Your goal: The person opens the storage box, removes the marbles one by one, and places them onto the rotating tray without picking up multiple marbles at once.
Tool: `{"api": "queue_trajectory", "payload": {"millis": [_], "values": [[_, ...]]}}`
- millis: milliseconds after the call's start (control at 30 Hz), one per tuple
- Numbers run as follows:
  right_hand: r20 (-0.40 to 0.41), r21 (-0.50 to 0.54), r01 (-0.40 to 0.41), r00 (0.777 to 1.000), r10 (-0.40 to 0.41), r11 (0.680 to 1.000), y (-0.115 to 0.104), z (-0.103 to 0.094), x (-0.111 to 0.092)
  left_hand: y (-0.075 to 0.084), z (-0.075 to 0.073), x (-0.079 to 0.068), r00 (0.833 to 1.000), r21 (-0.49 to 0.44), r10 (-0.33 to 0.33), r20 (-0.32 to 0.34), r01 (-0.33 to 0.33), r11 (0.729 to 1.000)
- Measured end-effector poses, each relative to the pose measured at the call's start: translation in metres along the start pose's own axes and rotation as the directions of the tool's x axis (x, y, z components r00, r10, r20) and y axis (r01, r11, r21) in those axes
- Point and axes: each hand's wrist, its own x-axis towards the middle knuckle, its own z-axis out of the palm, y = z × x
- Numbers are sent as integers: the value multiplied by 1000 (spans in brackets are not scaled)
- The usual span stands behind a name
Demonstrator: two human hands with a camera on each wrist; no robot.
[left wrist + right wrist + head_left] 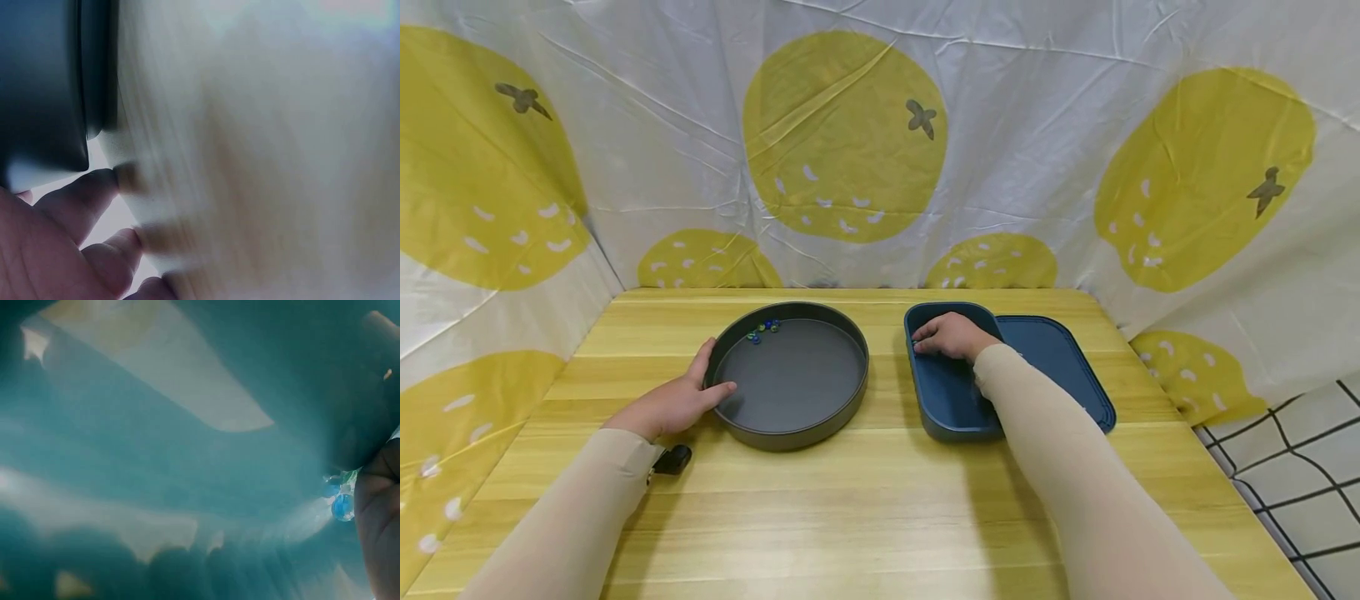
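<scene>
My left hand is at the left side of a round dark grey pan, thumb over the rim and fingers along the outer wall. Its fingertips reach the tabletop in the left wrist view. Several blue and green marbles lie inside the pan against its far left wall. My right hand reaches into a deep blue rectangular box, fingertips down by its left wall. Glassy blue and green marbles show right beside that hand in the right wrist view; I cannot tell whether the fingers pinch one.
A flat blue lid with rounded corners lies to the right of the box, partly behind the right forearm. Both containers stand toward the back of a wooden table. A white curtain with yellow fruit prints hangs behind.
</scene>
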Motion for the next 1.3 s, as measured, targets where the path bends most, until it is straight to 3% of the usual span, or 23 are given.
{"api": "queue_trajectory", "payload": {"millis": [267, 500, 900, 1300], "values": [[-90, 109, 14, 996, -4, 994, -1, -12, -10, -1, 0, 0, 1000, 20, -4, -2, 4, 1000], [-146, 215, 41, 989, -9, 976, -15, -21, -17, 0, 0, 0, 1000, 6, -2, 3, 2, 1000], [-188, 214, 143, 977, -103, 966, -63, -22, -26, 0, -1, 0, 1000, 1, 8, 2, -8, 1000], [-141, 196, 205, 974, -179, 959, -107, -10, -23, -2, -1, 1, 1000, -2, 1, -4, -1, 1000]]}}
